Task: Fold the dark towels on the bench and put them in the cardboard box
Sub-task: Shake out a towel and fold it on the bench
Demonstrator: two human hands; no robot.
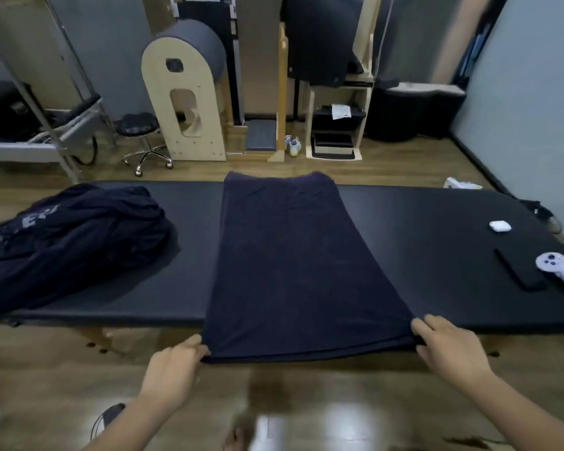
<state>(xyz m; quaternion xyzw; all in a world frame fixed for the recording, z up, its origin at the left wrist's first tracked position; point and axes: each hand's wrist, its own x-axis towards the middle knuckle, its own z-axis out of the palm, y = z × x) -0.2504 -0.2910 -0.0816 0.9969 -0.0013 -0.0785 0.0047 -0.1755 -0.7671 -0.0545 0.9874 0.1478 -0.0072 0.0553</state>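
The dark towel (pixel 293 265) lies stretched across the black surface (pixel 420 229), running from far edge to near edge, with its near hem just past the front rim and showing layers. The left hand (pixel 171 369) has the near left corner, grip closed with fingers curled onto the cloth. The right hand (pixel 450 346) matches it on the near right corner, grip pinching the hem. Off to the left, a heap of dark towels (pixel 69 236) sits crumpled on the same surface, apart from the spread one. Far right: a small white case (pixel 500 226), a flat black slab (pixel 515 270), and a white controller (pixel 560 271) just beside it. Beyond, a wheeled stool (pixel 144 138) stands near a pale arched barrel (pixel 183 92).
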